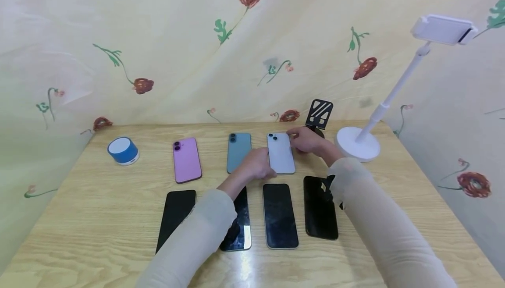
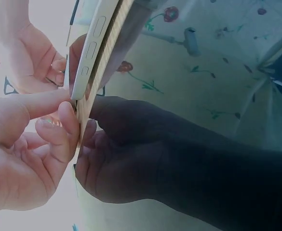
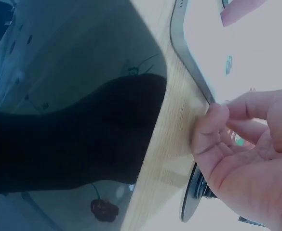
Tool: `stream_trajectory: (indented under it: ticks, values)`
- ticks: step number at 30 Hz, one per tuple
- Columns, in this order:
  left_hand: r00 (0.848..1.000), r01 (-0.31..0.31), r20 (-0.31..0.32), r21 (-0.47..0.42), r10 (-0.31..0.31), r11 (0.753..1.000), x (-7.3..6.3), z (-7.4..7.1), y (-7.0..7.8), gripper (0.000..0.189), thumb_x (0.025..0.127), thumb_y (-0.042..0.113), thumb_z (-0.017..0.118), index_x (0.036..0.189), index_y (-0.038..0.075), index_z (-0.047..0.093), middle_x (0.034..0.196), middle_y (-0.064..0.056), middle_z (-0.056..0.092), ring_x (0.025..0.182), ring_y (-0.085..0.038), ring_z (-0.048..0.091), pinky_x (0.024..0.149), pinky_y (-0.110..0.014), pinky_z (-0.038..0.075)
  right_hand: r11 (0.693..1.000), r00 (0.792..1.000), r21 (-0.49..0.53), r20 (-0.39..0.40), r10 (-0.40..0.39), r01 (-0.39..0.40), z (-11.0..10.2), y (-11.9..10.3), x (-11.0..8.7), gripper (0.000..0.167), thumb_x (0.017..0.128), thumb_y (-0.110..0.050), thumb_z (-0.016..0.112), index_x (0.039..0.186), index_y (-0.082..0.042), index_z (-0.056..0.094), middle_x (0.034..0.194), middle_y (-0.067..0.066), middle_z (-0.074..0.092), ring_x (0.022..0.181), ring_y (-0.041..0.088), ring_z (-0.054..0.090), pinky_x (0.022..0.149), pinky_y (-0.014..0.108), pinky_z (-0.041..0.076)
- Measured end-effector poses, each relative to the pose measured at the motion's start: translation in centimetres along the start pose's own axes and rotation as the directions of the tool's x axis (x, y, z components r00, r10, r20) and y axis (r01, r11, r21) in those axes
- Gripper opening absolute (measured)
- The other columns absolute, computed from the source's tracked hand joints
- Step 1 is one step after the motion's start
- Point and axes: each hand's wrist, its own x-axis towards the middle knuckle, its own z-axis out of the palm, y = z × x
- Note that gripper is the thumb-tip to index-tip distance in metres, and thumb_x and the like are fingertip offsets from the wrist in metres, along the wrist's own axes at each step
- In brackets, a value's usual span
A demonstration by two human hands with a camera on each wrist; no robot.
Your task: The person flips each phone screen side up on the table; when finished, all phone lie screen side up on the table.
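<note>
A white smartphone (image 1: 281, 154) lies camera side up in the back row on the table (image 1: 114, 218). My left hand (image 1: 258, 164) pinches its near-left corner, fingers at the left side and thumb at the bottom edge. In the left wrist view the phone's side buttons (image 2: 90, 50) show just above the fingertips. My right hand (image 1: 307, 140) holds the far-right corner between curled index finger and thumb. To its left lie a blue smartphone (image 1: 238, 150) and a pink smartphone (image 1: 187, 160), also back up.
Several black-screened phones (image 1: 280, 215) form a front row, partly under my forearms. A black phone stand (image 1: 318, 113) is right behind my right hand. Further right rises a white stand (image 1: 359, 144) with a tall arm. A blue speaker-like cylinder (image 1: 123, 151) sits at the left.
</note>
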Motion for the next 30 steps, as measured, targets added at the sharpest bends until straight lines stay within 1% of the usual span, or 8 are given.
stream_trajectory:
  ticks: [5,8,14,18,22,25,28,30]
  values:
    - [1.000,0.019,-0.009,0.054,-0.018,0.998,0.2,-0.2,0.0,0.068,0.087,0.021,0.089,0.143,0.001,0.058,0.132,-0.015,0.068,0.102,-0.025,0.060,0.095,-0.036,0.053,1.000,0.999,0.017,-0.031,0.025,-0.025,0.2,-0.7,0.3,0.053,0.106,-0.006,0.038,0.158,0.002,0.042,0.060,-0.002,0.047,0.052,0.013,0.044,0.057,0.028,0.038]
    - [1.000,0.019,-0.003,0.086,-0.018,0.996,0.3,-0.2,0.1,0.070,0.088,0.024,0.088,0.146,0.000,0.057,0.138,-0.015,0.067,0.105,-0.026,0.060,0.099,-0.037,0.053,0.998,0.998,0.041,-0.047,0.051,-0.049,0.3,-1.0,0.4,0.052,0.105,-0.004,0.038,0.156,0.004,0.044,0.064,0.000,0.049,0.055,0.013,0.044,0.059,0.027,0.038]
    - [0.999,0.031,0.019,0.092,-0.033,0.995,0.3,-0.1,0.1,0.077,0.088,0.027,0.088,0.152,0.002,0.052,0.150,-0.015,0.061,0.114,-0.026,0.061,0.104,-0.037,0.053,0.986,0.993,0.126,-0.031,0.116,-0.112,0.2,-1.4,0.8,0.055,0.103,-0.001,0.040,0.157,0.007,0.041,0.085,0.007,0.055,0.063,0.013,0.049,0.063,0.025,0.043]
    - [0.999,0.021,0.038,0.073,-0.024,0.997,0.1,-0.2,0.1,0.074,0.088,0.026,0.088,0.149,0.002,0.054,0.144,-0.015,0.064,0.109,-0.025,0.061,0.098,-0.035,0.054,0.976,0.992,0.176,-0.010,0.128,-0.124,0.0,-1.6,0.4,0.058,0.103,-0.002,0.041,0.160,0.007,0.035,0.107,0.013,0.056,0.072,0.014,0.050,0.066,0.024,0.044]
    - [0.999,-0.008,0.051,0.060,0.005,0.998,-0.1,-0.3,0.1,0.067,0.089,0.024,0.087,0.143,-0.001,0.056,0.134,-0.016,0.067,0.104,-0.025,0.061,0.096,-0.036,0.054,0.974,0.996,0.208,0.008,0.085,-0.085,-0.2,-1.9,-0.3,0.060,0.103,-0.003,0.042,0.161,0.006,0.032,0.128,0.019,0.053,0.083,0.016,0.052,0.066,0.024,0.043]
    - [0.998,-0.023,0.051,0.063,0.020,0.998,-0.2,-0.4,0.0,0.072,0.089,0.023,0.086,0.147,-0.003,0.052,0.137,-0.019,0.066,0.110,-0.027,0.062,0.101,-0.039,0.054,0.971,0.998,0.231,0.010,0.056,-0.057,-0.2,-1.8,-0.6,0.058,0.104,-0.004,0.043,0.162,0.003,0.033,0.123,0.017,0.057,0.083,0.016,0.054,0.066,0.024,0.044]
    - [0.998,-0.027,0.058,0.068,0.024,0.997,-0.3,-0.4,0.0,0.084,0.091,0.022,0.085,0.157,-0.003,0.041,0.147,-0.022,0.060,0.123,-0.030,0.062,0.109,-0.041,0.051,0.967,0.999,0.250,0.006,0.046,-0.046,-0.2,-1.5,-0.9,0.058,0.105,-0.004,0.045,0.162,-0.001,0.034,0.116,0.014,0.058,0.084,0.018,0.054,0.068,0.025,0.045]
    - [0.997,-0.030,0.068,0.076,0.025,0.997,-0.3,-0.5,0.1,0.090,0.091,0.022,0.085,0.162,-0.003,0.035,0.153,-0.023,0.056,0.131,-0.032,0.060,0.113,-0.042,0.049,0.965,0.999,0.259,0.005,0.039,-0.039,-0.3,-1.2,-1.1,0.058,0.106,-0.005,0.047,0.162,-0.003,0.034,0.116,0.014,0.057,0.087,0.019,0.055,0.071,0.027,0.046]
